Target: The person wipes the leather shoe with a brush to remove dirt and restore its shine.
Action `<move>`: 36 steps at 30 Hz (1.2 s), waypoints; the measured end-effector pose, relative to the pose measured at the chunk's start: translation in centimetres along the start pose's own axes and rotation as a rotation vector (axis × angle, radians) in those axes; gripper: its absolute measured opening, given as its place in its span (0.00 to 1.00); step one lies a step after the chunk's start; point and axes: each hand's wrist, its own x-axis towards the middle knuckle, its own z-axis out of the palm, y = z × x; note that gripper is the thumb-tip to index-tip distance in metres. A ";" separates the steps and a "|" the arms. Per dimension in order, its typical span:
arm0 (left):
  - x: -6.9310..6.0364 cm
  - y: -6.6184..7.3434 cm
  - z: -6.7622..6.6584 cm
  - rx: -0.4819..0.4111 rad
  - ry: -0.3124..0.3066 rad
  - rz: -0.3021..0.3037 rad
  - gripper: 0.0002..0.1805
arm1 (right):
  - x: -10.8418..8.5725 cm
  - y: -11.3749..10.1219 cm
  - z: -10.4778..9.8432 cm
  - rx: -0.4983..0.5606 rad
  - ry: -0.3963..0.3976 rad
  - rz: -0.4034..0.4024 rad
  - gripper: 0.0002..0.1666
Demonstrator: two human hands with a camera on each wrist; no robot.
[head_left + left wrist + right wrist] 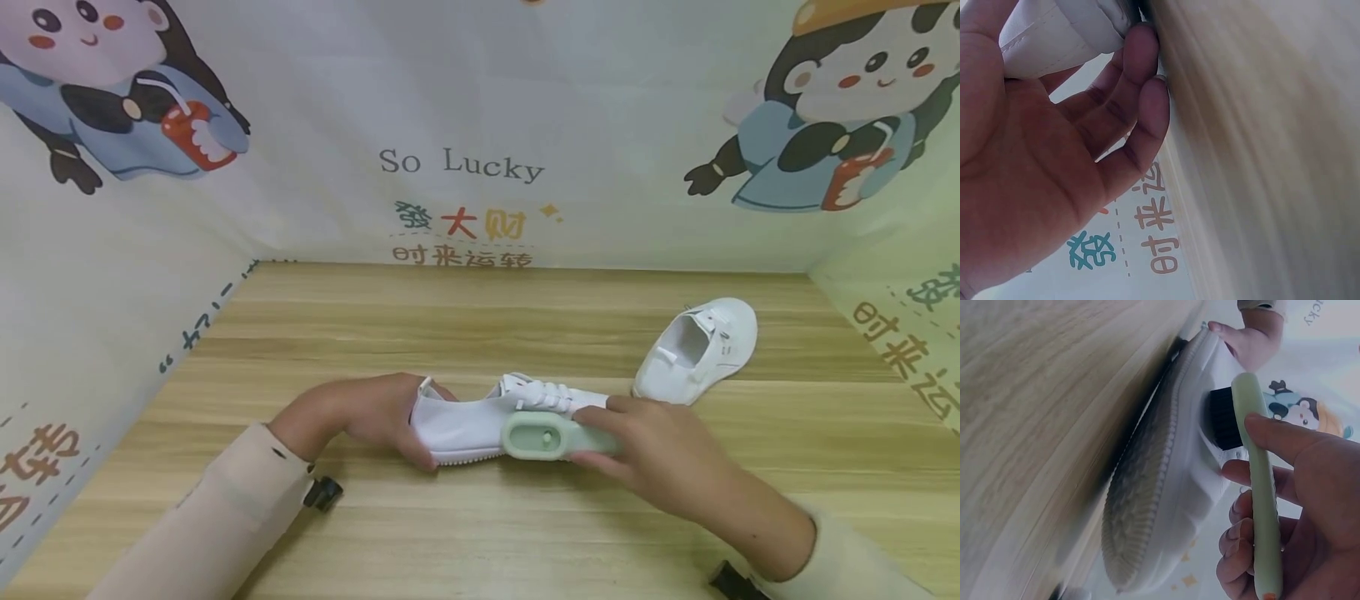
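Observation:
A white lace-up shoe (pixel 461 425) rests on the wooden table, its toe toward the right. My left hand (pixel 386 414) grips its heel, thumb on the near side; the left wrist view shows the curled fingers (pixel 1141 56) around the heel end. In my right hand (pixel 660 454) is a pale green brush (pixel 534 436), pinched by thumb and fingers along its handle. The right wrist view shows the brush's dark bristles (pixel 1225 419) against the shoe's side, just above the ribbed sole (pixel 1141 506).
A second white shoe (pixel 731 333) lies farther back on the right of the wooden table (pixel 450 325). Printed cloth (pixel 322 100) with cartoon figures and lettering stands behind the table and along both sides.

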 end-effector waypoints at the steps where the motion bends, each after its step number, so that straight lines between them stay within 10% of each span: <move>1: 0.0 0.0 0.0 -0.001 0.000 0.000 0.40 | 0.1 -0.1 0.1 0.003 -0.002 -0.005 0.19; 12: -0.1 0.0 0.1 -0.018 -0.003 0.028 0.37 | 1.5 -1.7 0.4 -0.031 -0.031 -0.032 0.21; 36: -0.1 0.2 0.2 -0.004 0.001 0.033 0.38 | -2.2 2.0 -1.8 0.036 -0.090 0.081 0.20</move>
